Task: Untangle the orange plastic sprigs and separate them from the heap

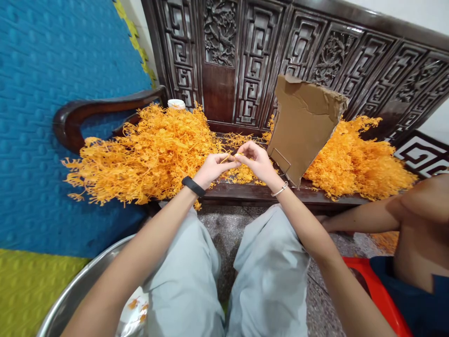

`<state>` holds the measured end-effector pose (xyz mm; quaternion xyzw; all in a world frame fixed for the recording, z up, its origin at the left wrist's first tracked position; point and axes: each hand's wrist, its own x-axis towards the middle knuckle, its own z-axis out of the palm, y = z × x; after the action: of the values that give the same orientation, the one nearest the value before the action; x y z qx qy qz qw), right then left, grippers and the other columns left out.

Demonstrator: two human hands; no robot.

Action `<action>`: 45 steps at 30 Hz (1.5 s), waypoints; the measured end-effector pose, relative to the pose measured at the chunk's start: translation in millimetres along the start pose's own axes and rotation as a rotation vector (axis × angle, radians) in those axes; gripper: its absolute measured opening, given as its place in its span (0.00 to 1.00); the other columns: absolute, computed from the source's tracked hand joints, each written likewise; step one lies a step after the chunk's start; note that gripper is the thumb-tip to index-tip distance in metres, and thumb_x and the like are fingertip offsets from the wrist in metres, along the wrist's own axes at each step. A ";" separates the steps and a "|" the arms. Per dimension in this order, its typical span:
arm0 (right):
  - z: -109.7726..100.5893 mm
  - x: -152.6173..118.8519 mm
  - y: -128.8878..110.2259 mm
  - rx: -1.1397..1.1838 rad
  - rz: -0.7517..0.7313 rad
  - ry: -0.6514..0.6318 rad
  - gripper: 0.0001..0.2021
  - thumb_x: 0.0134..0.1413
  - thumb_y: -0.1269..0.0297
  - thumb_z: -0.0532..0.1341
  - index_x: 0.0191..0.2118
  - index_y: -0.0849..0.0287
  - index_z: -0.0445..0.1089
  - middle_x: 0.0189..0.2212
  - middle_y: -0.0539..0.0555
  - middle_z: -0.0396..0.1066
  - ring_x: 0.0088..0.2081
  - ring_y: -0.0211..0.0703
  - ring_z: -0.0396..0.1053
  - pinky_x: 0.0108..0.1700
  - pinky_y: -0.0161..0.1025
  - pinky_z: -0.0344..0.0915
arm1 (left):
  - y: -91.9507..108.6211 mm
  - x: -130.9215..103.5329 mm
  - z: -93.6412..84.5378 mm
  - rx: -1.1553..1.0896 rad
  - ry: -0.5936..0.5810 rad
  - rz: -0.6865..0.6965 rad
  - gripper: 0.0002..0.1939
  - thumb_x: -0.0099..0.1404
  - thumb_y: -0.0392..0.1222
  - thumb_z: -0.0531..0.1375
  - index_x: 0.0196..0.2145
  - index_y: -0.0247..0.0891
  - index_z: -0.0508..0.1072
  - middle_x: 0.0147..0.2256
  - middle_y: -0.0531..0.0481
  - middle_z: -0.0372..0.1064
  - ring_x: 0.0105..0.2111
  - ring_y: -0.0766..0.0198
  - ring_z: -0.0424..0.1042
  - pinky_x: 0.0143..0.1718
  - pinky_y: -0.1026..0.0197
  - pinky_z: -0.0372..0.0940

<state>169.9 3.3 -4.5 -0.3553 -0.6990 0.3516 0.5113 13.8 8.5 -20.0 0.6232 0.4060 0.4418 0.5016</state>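
The left hand [212,168] and right hand [258,164] are positioned fingertip to fingertip above the front of the tabletop [245,191]. On each, the thumb and index finger are closed in a pinch on 1 thin orange strand [225,159], located between the 2 hands and partly hidden by the fingers. Loose bits [242,176] lie on the tabletop beneath and behind the hands. The left pile [147,159], also orange, is located just beside the left hand. 1 cardboard sheet [301,124] stands tilted beside the right hand, between the loose bits and the right pile [358,161].
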 end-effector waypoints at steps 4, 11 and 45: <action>-1.6 2.2 4.0 -0.036 -0.009 0.013 0.16 0.42 0.55 0.67 0.27 0.59 0.61 0.25 0.48 0.63 0.27 0.35 0.62 0.31 0.35 0.60 | 2.2 -1.3 3.6 -0.017 -0.010 0.064 0.13 0.47 0.47 0.66 0.18 0.35 0.70 0.18 0.56 0.59 0.20 0.72 0.54 0.24 0.64 0.48; -7.2 5.1 11.9 -0.080 0.013 -0.086 0.10 0.48 0.58 0.63 0.31 0.59 0.68 0.24 0.48 0.64 0.27 0.35 0.61 0.31 0.36 0.59 | 10.0 -4.5 7.9 -0.007 -0.023 0.071 0.19 0.50 0.47 0.64 0.13 0.36 0.61 0.16 0.57 0.50 0.19 0.72 0.49 0.23 0.63 0.44; -6.6 3.5 3.5 0.394 0.063 -0.230 0.19 0.44 0.49 0.63 0.24 0.57 0.57 0.25 0.50 0.58 0.30 0.38 0.60 0.37 0.40 0.63 | 14.1 -5.6 8.2 -0.394 -0.159 0.174 0.10 0.52 0.44 0.63 0.18 0.37 0.69 0.24 0.53 0.64 0.30 0.67 0.64 0.40 0.62 0.60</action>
<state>176.0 8.8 -4.4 -0.2276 -0.6591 0.5355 0.4765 21.0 -1.3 -7.8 0.5784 0.2159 0.5037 0.6042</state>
